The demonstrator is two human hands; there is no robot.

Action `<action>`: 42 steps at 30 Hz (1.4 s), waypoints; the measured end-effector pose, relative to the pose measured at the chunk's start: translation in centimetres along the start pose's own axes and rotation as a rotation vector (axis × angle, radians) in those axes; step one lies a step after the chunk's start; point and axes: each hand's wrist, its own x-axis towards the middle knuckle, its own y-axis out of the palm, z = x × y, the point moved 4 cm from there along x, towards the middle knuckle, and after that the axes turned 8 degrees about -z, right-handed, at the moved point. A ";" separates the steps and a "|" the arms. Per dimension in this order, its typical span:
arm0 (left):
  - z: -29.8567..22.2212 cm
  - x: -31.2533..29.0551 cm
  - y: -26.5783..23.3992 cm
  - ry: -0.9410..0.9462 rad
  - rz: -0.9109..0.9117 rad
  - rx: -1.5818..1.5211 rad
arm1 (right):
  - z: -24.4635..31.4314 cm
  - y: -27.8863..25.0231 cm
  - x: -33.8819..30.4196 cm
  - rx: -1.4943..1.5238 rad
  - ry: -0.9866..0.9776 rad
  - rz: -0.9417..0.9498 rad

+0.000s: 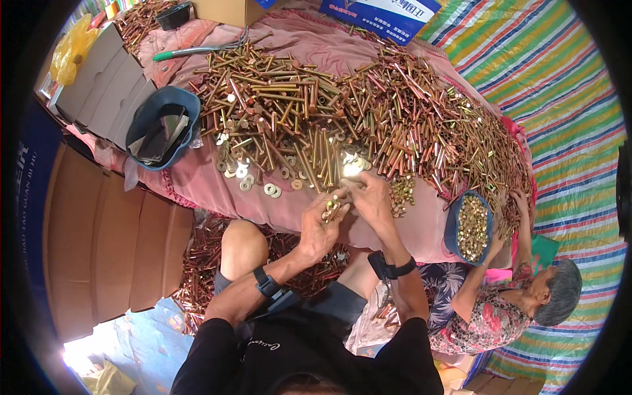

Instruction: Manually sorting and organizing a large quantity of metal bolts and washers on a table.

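My left hand [320, 227] is closed around a small bundle of brass-coloured bolts [331, 208], held just above the near edge of a pink cloth [289, 207]. Close to its right, my right hand [368, 197] pinches at the top of that bundle with its fingertips. Directly beyond both hands spreads a big heap of long brass and copper-coloured bolts [342, 112]. Loose washers [247, 174] lie on the cloth to the left of my hands, and a small cluster of nuts [401, 194] sits to the right.
A blue bowl [164, 128] holding dark items sits at the left. Another person at the lower right has a hand [520, 201] in the heap beside a blue bowl of nuts [471, 227]. Cardboard boxes [112, 243] stand left; finished bolts [197, 263] lie beneath.
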 end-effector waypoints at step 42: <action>1.8 -0.4 1.6 0.078 -0.029 -0.085 | -0.7 -7.6 5.9 -0.633 0.058 -0.113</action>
